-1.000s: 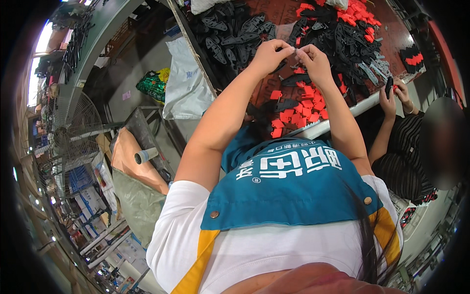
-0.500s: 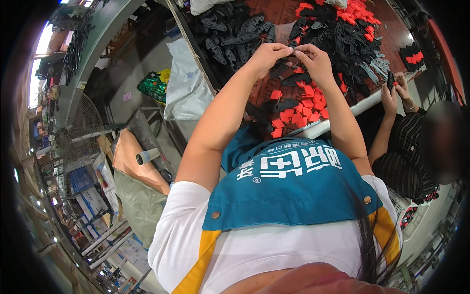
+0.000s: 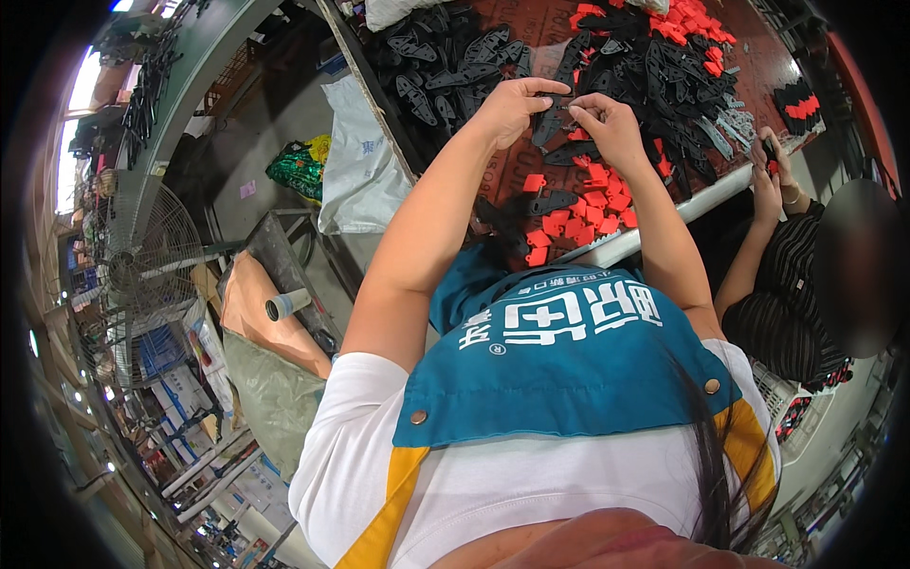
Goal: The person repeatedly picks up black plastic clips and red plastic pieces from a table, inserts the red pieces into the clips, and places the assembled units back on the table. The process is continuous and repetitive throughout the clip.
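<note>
- Closest: white short-sleeved shirt [image 3: 531, 498] under a teal cloth apron [image 3: 531, 389] with yellow straps.
- Just past the apron, along the near edge of the reddish-brown table [image 3: 773, 62]: loose cluster of small, flat, bright-red plastic tabs [image 3: 573, 229], many overlapping. Probably light and stiff, with smooth faces apt to slide; best taken by opposite edges.
- Beyond the tabs, over the table: right hand [image 3: 614, 131], thumb and index bent almost together. Cannot tell of any small thing between the tips.
- Beside it: left hand [image 3: 512, 107], index straight, thumb lower with a narrow gap — nothing visible in that gap. Fingertips near the right hand's, yet apart.
- Between the hands, lower down: single long, dark plastic piece [image 3: 547, 126]. Cannot tell about contact with the left hand.
- Farther up the table, left and right of the hands: heaps of black, elongated plastic parts with holes [image 3: 415, 100]. Likely light, rigid, rather slick and hard to break — best pinched across the long edges, clear of neighbours.
- Off to the right: co-worker's hands [image 3: 770, 175] around a small dark-and-red piece.
- Far left: round wire-caged fan [image 3: 128, 270].
</note>
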`<move>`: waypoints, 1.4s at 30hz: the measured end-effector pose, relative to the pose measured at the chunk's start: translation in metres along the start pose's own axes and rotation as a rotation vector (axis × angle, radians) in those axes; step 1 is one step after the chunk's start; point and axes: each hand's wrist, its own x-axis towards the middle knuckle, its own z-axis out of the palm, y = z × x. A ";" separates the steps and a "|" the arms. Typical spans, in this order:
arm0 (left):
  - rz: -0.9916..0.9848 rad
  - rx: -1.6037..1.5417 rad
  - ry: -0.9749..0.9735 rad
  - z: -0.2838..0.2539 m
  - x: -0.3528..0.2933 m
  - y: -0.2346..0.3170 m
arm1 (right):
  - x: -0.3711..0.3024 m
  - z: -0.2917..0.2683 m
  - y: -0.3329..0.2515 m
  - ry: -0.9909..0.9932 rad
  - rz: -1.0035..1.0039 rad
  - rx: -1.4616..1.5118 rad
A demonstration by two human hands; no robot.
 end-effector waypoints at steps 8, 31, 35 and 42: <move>0.029 0.024 0.004 0.003 0.006 -0.010 | 0.002 0.002 0.008 -0.043 0.051 -0.009; -0.037 1.578 0.835 -0.057 0.033 -0.042 | 0.011 -0.036 0.056 0.145 0.410 1.017; 0.176 1.037 0.691 -0.054 0.033 -0.026 | 0.008 -0.029 0.030 0.060 0.327 0.979; 0.033 -0.767 -0.304 -0.016 0.006 0.000 | 0.006 -0.019 0.007 0.122 0.309 0.849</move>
